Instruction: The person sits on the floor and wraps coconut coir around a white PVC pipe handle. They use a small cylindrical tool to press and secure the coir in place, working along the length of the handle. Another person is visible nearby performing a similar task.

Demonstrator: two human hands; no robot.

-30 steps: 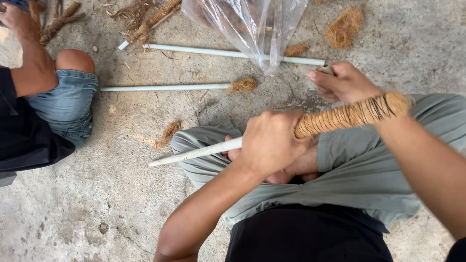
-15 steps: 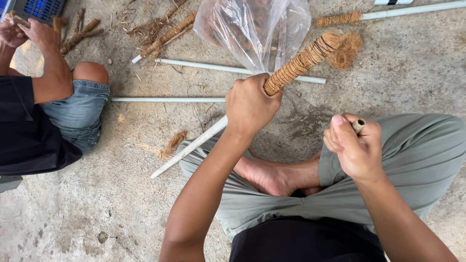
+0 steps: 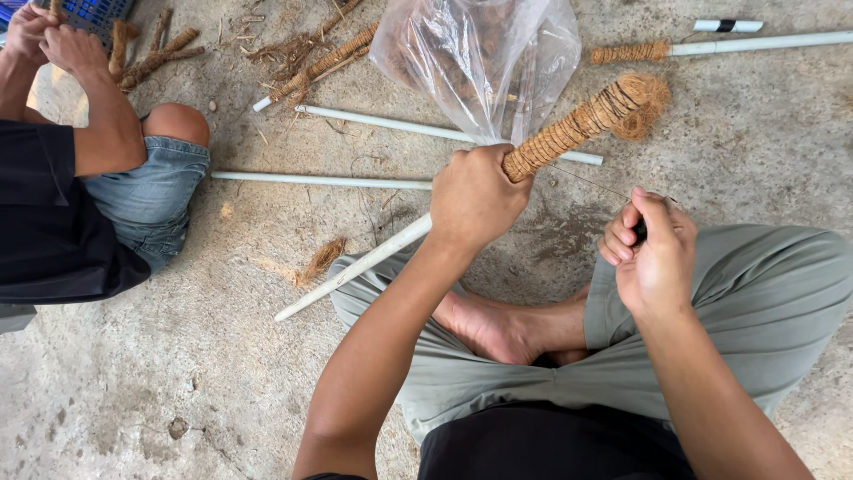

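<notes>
The left hand [image 3: 475, 197] grips a white pipe [image 3: 355, 267] tightly where its coir-fibre wrapping [image 3: 573, 127] begins, holding it slanted above the concrete floor [image 3: 222, 356]; the palm hides that stretch of pipe. The right hand [image 3: 653, 253] is curled near the knee, pinching something small and dark that its fingers mostly cover. A thin thread [image 3: 586, 180], barely visible, runs from it toward the wrapping. A clear plastic bag [image 3: 480, 53], cut off at the top edge, blurs its contents. At left another person's hands [image 3: 53, 40] are partly out of frame.
</notes>
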